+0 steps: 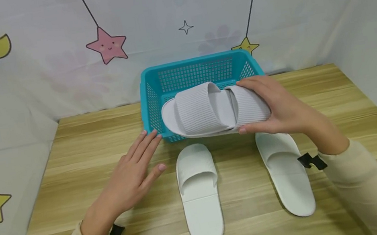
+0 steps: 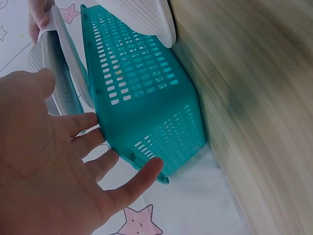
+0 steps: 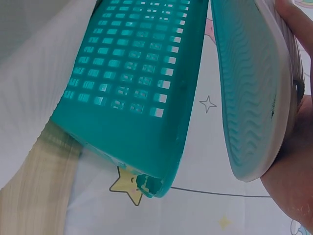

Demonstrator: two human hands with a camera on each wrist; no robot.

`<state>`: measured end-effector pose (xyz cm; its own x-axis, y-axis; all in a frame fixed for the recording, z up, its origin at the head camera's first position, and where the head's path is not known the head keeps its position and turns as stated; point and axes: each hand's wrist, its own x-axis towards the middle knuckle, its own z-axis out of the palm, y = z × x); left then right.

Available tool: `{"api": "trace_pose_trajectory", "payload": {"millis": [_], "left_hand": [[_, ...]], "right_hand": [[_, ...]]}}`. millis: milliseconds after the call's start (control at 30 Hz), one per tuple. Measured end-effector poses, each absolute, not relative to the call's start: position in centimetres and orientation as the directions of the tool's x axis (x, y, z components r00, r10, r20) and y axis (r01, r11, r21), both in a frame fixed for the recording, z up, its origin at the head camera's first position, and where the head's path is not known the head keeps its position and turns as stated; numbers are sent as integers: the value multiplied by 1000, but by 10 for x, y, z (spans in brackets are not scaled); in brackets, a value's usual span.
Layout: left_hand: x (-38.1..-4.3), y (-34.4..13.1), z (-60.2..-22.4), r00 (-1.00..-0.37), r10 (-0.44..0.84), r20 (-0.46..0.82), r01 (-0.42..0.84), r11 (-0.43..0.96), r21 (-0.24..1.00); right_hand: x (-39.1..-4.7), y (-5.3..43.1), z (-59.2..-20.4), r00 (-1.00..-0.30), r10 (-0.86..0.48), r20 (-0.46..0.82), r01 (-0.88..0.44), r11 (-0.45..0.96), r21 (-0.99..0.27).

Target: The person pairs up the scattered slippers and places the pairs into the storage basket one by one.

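While the right hand grips one end, fingers on the far edge and thumb on the near edge, two white ribbed-strap slippers lie together lengthwise, one strap showing at each end. Position: raised above the front of the basket; a gap between sole and rim shows in the right wrist view, as does a wavy tread.

Left hand: holding nothing; fingers extended, thumb apart, fingertips at the front left corner of the basket.

Basket: teal plastic, rectangular, perforated walls; upright on the table, near the backdrop.

Middle slipper: white, open-toed, ribbed strap; flat on the table, toe toward the basket.

Right-hand slipper: white, likewise flat, set at a slant; toe end partly beneath the right hand.

Sleeves: two, beige; black strap ends at both wrists.

Table: wood-grain top.

Backdrop: white cloth, printed stars and clouds.
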<state>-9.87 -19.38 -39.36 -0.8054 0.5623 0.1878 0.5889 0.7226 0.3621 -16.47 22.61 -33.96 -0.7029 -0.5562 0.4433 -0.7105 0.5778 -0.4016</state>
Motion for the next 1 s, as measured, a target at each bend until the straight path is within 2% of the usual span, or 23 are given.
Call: {"api": "trace_pose_trajectory", "payload": {"millis": [767, 1000], "left_hand": [[-99, -196, -393, -810, 559, 178, 582, 729, 360], [-100, -195, -392, -806, 564, 177, 586, 721, 369]], "right_hand": [[-191, 217, -336, -704, -573, 420, -710, 593, -381], [-200, 216, -333, -683, -575, 450, -728, 590, -349]]}}
